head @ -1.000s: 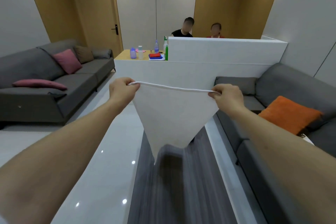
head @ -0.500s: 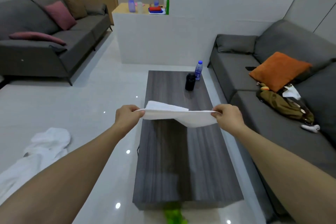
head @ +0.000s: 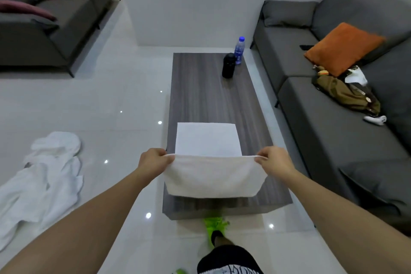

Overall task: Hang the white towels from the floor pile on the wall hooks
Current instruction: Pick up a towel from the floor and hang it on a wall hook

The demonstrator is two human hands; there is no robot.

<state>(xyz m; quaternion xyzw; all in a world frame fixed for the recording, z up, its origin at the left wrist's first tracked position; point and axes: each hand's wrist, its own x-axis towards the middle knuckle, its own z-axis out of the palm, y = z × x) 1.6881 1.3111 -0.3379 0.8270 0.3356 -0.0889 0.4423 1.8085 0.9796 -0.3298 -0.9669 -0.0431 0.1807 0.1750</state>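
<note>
A white towel [head: 209,140] lies partly flat on the near end of the dark wooden coffee table [head: 200,87]. Its near part is lifted and hangs in a fold between my hands. My left hand [head: 153,160] pinches the fold's left corner and my right hand [head: 272,160] pinches the right corner. A pile of crumpled white towels [head: 44,176] lies on the glossy floor to the left. No wall hooks are in view.
A black bottle [head: 228,65] and a blue-capped water bottle [head: 239,50] stand at the table's far end. Grey sofas flank the table, the right one [head: 333,131] holding an orange cushion [head: 343,48], a brown bag and a white controller. A white partition [head: 189,6] stands behind. My green shoe [head: 214,227] is below the table.
My view has tilted down from the room to the table. The towel, held up taut in the air before, has come down onto the tabletop, still gripped by both hands.
</note>
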